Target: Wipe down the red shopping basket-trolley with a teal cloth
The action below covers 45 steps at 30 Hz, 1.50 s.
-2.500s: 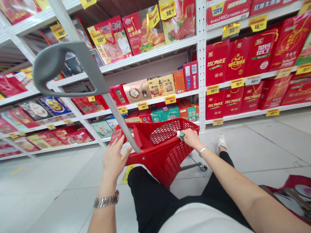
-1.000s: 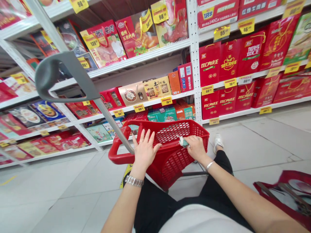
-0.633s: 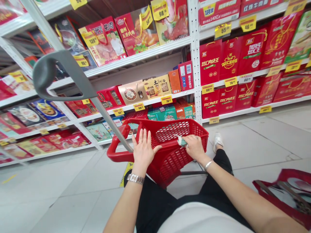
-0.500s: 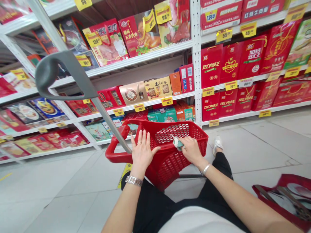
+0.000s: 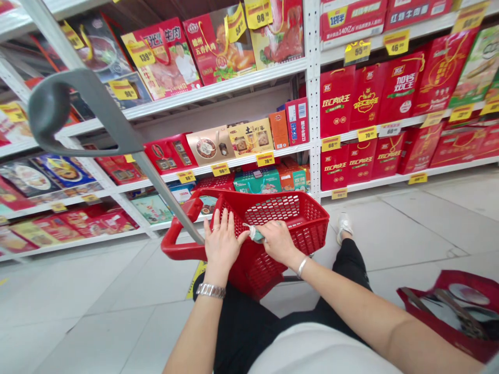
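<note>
A red plastic shopping basket (image 5: 318, 229) with perforated walls stands in front of me. My left hand (image 5: 223, 244) lies flat with its fingers spread over the basket's near edge, next to the handle end. Closed around a crumpled green-and-white cloth (image 5: 255, 234), my right hand (image 5: 279, 242) is at the basket's near rim, close to my left thumb. Much of the cloth is hidden in the fist. From the basket's red handle (image 5: 183, 252), a metal pole rises to a grey pull grip (image 5: 88, 114) at the upper left.
Shelves (image 5: 249, 80) of boxed foods with yellow price tags run along the far side. A white upright post (image 5: 314, 104) divides them. On the tiled floor at the lower right sits a dark red bag (image 5: 424, 327) with items inside. My white shoe (image 5: 344, 226) is right of the basket.
My right hand has moved left with the cloth, along the near rim toward my left hand. My left hand stays spread on the basket. The whole view has shifted slightly.
</note>
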Each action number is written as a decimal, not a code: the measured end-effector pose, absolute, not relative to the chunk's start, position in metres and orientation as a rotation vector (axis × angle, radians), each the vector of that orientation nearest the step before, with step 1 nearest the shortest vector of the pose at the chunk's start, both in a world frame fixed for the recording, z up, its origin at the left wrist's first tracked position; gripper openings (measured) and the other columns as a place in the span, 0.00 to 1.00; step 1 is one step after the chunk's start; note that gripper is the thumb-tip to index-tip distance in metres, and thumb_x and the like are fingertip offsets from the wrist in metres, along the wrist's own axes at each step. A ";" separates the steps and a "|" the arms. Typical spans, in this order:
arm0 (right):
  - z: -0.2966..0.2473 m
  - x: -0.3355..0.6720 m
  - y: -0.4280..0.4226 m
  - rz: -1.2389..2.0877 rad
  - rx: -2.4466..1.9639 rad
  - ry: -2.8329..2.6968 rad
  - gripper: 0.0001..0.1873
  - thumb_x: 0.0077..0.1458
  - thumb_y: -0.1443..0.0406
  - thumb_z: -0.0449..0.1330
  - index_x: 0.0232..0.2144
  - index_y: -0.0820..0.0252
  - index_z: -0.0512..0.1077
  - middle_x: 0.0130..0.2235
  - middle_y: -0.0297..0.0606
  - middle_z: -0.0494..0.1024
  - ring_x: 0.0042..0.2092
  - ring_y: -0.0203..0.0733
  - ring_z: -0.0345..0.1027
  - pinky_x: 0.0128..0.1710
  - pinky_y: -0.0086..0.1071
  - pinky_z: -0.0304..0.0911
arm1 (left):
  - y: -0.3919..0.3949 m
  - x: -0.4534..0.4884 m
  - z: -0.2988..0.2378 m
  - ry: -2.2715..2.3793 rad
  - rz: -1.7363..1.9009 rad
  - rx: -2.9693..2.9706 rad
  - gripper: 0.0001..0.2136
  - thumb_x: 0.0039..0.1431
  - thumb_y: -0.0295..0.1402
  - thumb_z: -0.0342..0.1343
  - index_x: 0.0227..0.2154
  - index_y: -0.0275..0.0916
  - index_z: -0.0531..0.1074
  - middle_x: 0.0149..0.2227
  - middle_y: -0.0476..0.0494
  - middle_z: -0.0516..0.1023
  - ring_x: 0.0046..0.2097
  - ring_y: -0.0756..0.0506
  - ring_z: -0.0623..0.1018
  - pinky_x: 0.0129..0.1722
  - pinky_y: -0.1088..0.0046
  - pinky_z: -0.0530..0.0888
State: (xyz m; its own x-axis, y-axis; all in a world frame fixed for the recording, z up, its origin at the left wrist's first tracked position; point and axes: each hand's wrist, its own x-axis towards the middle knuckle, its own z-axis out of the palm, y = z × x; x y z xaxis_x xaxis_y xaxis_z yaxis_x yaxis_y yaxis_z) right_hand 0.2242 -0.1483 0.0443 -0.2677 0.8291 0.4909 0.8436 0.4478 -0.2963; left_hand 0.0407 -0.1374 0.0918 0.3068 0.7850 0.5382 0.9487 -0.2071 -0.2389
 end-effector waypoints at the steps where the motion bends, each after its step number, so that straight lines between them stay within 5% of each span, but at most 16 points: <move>1: 0.043 0.227 -0.149 -0.042 -1.409 -2.116 0.19 0.59 0.72 0.54 0.51 0.55 0.74 0.44 0.41 0.80 0.49 0.46 0.66 0.48 0.39 0.52 | -0.137 0.041 0.091 -1.543 -0.407 -2.054 0.33 0.67 0.50 0.45 0.66 0.32 0.62 0.67 0.29 0.63 0.71 0.31 0.56 0.69 0.41 0.49; 29: -0.012 0.388 -0.112 -0.035 -1.820 -1.615 0.17 0.61 0.68 0.53 0.47 0.61 0.78 0.48 0.48 0.81 0.49 0.50 0.71 0.47 0.37 0.62 | -0.139 0.036 0.091 -1.538 -0.351 -1.984 0.32 0.68 0.53 0.42 0.59 0.30 0.71 0.59 0.28 0.75 0.63 0.30 0.71 0.63 0.50 0.63; 34: 0.009 0.364 -0.117 -0.027 -1.801 -1.602 0.18 0.59 0.70 0.53 0.47 0.64 0.78 0.43 0.51 0.82 0.46 0.53 0.71 0.44 0.39 0.61 | -0.138 0.036 0.091 -1.564 -0.354 -1.989 0.31 0.68 0.52 0.42 0.59 0.31 0.72 0.60 0.30 0.75 0.63 0.31 0.71 0.64 0.51 0.62; 45: 0.053 0.220 -0.147 0.089 -1.294 -2.097 0.22 0.58 0.73 0.54 0.52 0.52 0.75 0.48 0.39 0.81 0.50 0.45 0.68 0.48 0.37 0.55 | -0.137 0.031 0.088 -1.516 -0.362 -1.991 0.29 0.68 0.49 0.43 0.58 0.33 0.72 0.59 0.31 0.75 0.62 0.31 0.72 0.62 0.51 0.64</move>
State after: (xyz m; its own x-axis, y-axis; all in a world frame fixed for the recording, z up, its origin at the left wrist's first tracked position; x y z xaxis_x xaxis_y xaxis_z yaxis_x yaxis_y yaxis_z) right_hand 0.2195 -0.1468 0.0528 -0.2897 0.8171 0.4984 0.7722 0.5072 -0.3827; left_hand 0.0312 -0.1373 0.0883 0.3093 0.7756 0.5503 0.9406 -0.1642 -0.2972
